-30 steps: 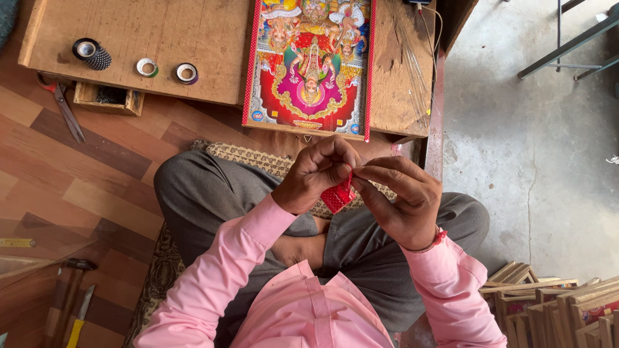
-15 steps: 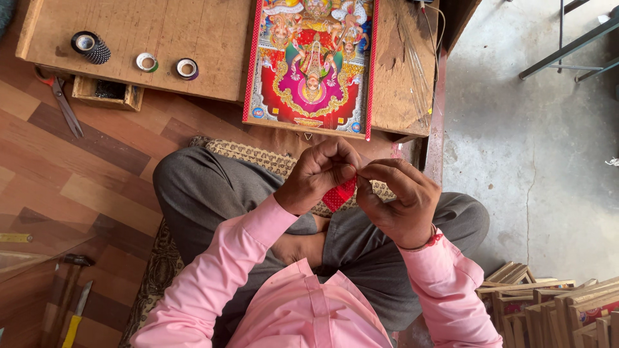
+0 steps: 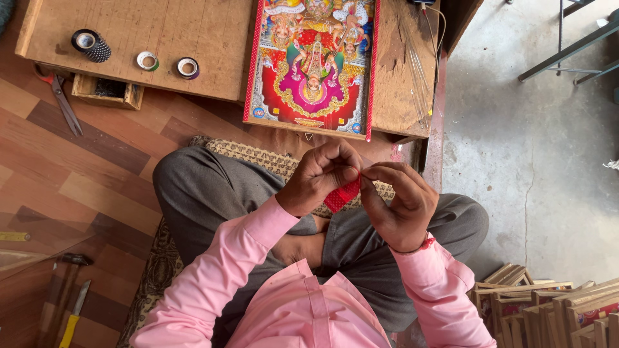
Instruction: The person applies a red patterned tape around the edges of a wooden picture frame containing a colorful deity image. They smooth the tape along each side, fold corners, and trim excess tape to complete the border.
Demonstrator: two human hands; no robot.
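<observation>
**Both hands work a small red strip at lap height**

At the far left, a hammer (image 3: 68, 274) and a yellow-handled tool (image 3: 72, 317) lie on the wood-pattern floor, and red-handled scissors (image 3: 61, 96) lie just below the edge of the low wooden board (image 3: 161, 58). On that board sit a dark studded roll (image 3: 90, 45) and two small tape rolls (image 3: 147, 61), (image 3: 188, 67), with a little open box (image 3: 106, 90) tucked against the board's near edge. None of these is touched.

Further right, a bright framed picture (image 3: 313, 64) lies flat on the board, a few thin wires (image 3: 419, 71) beside it.

The person sits cross-legged on a woven mat (image 3: 258, 154). The left hand (image 3: 316, 177) is curled shut, thumb and fingers pinching the upper edge of a red strip (image 3: 342, 195). The right hand (image 3: 400, 203) meets it from the other side, fingertips closed on the same strip, so it is held between both hands above the lap, well apart from the board.

To do this well, the judgement is that the pinches should stay close together and the strip kept taut and flat, worked with fingertips rather than the whole hand, since so small a piece could twist or slip.

At the far right stands a stack of wooden frames (image 3: 548, 309) on the concrete.
</observation>
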